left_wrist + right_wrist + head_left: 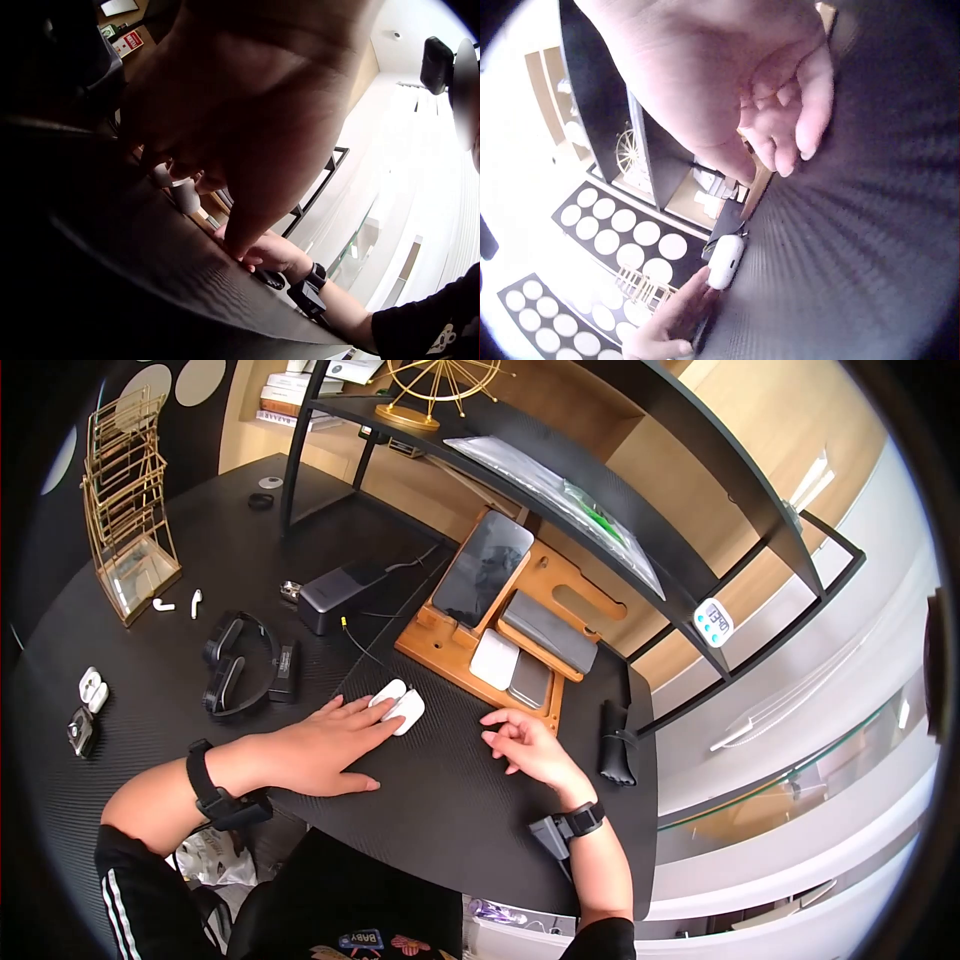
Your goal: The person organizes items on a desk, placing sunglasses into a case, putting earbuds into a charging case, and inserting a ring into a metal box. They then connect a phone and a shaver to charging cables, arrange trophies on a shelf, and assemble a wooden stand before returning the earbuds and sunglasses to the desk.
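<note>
The left hand [320,745] lies palm down over the desk with its fingers extended. Its fingertips touch a white earbud case [406,714], which shows as a rounded white shell in the right wrist view [726,262]. A white piece beside the case is partly covered by the fingers. To the right, the right hand [527,747] is held just in front of the wooden dock, fingers loosely bent and nothing in them. In the right wrist view its palm [735,82] shows bare.
Behind the hands is a wooden dock [420,632] bearing a phone [484,568] and a grey case. Leftward lie a black strapped device [238,665], a power bank [345,592], loose earbuds [196,603] and an opened white case [93,690]. A black shelf [660,520] overhangs the back.
</note>
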`<state>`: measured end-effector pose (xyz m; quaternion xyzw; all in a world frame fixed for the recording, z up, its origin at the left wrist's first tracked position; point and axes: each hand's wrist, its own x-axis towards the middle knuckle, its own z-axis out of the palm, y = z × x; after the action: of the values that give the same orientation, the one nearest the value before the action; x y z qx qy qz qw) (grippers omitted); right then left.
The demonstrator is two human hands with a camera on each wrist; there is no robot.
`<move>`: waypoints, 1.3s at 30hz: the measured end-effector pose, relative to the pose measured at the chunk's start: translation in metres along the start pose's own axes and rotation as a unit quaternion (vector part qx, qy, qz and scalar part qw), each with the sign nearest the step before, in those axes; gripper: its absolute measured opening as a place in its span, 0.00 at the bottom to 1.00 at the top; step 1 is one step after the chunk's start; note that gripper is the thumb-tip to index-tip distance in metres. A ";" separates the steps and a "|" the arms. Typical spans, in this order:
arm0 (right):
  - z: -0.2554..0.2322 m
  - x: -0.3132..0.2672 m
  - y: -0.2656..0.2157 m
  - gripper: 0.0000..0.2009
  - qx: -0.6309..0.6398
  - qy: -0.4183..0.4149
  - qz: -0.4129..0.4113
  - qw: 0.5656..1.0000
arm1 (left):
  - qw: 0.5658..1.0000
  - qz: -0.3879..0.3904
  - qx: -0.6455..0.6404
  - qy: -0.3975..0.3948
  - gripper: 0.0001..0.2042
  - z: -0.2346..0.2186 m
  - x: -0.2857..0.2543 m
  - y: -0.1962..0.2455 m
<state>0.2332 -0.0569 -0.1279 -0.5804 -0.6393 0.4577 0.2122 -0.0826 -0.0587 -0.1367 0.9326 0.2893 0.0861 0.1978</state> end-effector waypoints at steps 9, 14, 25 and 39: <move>0.052 0.043 -0.045 0.21 -0.128 -0.051 -0.127 0.982 | 0.998 0.031 0.023 -0.058 0.39 -0.004 -0.005 0.000; 0.050 0.054 -0.041 0.19 -0.051 -0.096 -0.090 0.990 | 0.998 0.025 -0.009 -0.058 0.42 -0.008 -0.008 0.001; 0.054 0.050 -0.026 0.18 -0.025 -0.049 -0.152 0.987 | 0.996 0.062 -0.053 -0.022 0.40 -0.003 -0.001 0.005; 0.055 0.055 -0.020 0.24 0.022 -0.038 -0.174 0.984 | 0.995 0.045 -0.081 -0.026 0.43 -0.008 0.002 0.012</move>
<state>0.1652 -0.0224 -0.1524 -0.4377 -0.7275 0.4500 0.2768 -0.0773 -0.0636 -0.1241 0.9274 0.2337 0.0941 0.2765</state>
